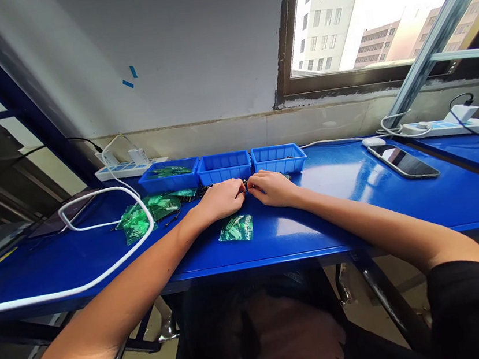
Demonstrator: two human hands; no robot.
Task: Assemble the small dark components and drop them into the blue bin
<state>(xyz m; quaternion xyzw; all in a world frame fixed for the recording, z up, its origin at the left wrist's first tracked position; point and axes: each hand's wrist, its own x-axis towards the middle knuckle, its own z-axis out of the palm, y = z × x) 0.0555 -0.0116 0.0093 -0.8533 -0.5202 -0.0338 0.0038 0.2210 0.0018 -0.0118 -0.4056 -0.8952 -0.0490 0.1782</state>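
My left hand (pixel 223 199) and my right hand (pixel 271 188) meet on the blue table (pixel 355 200), just in front of the middle blue bin (pixel 224 167). Both hands have their fingers curled and pinched together over a small dark part between them, too small to name. A clear green packet of small parts (pixel 236 228) lies flat on the table just below my left hand. More green packets (pixel 145 214) lie in a loose pile to the left.
Three blue bins stand in a row: the left bin (pixel 169 176) holds green packets, the right bin (pixel 279 158) looks nearly bare. A white cable (pixel 97 232) loops across the left. Power strips (pixel 127 169) (pixel 446 126) and a phone (pixel 403 160) lie near the wall.
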